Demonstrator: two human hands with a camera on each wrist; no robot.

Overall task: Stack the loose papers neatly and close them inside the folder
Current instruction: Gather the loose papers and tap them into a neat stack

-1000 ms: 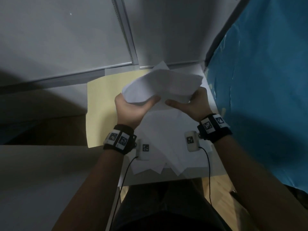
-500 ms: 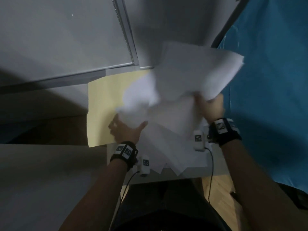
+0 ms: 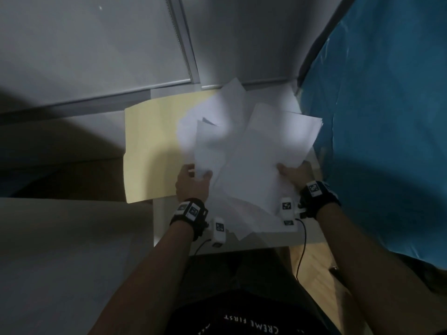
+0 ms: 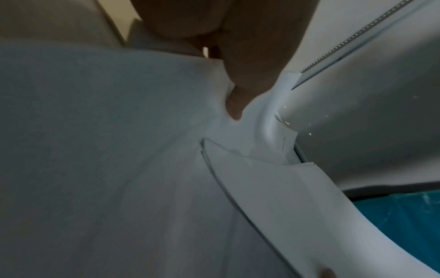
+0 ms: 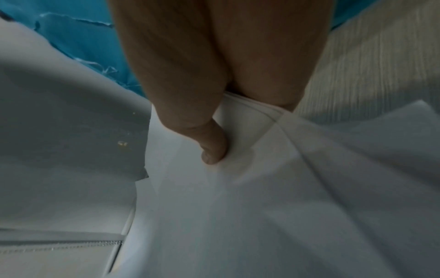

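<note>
A loose, fanned heap of white papers [image 3: 244, 151] lies over the right half of an open pale yellow folder [image 3: 150, 146] on a small white table. My left hand [image 3: 193, 177] pinches the near left corner of some sheets, thumb on top [image 4: 234, 105]. My right hand [image 3: 294, 171] grips the near right edge of another bundle of papers [image 5: 238, 188], thumb pressed onto the top sheet [image 5: 212, 150]. The sheets point in different directions and their edges do not line up. The folder's right half is hidden under the papers.
A blue plastic sheet [image 3: 387, 117] hangs close along the table's right side. A grey wall with a metal strip [image 3: 183, 44] stands behind the table. A lower grey surface [image 3: 72, 250] sits to the left. The table's near edge [image 3: 242, 247] is at my lap.
The bundle my right hand had raised high to the right has come back down onto the heap. My left hand moved up to pinch the near left sheets.
</note>
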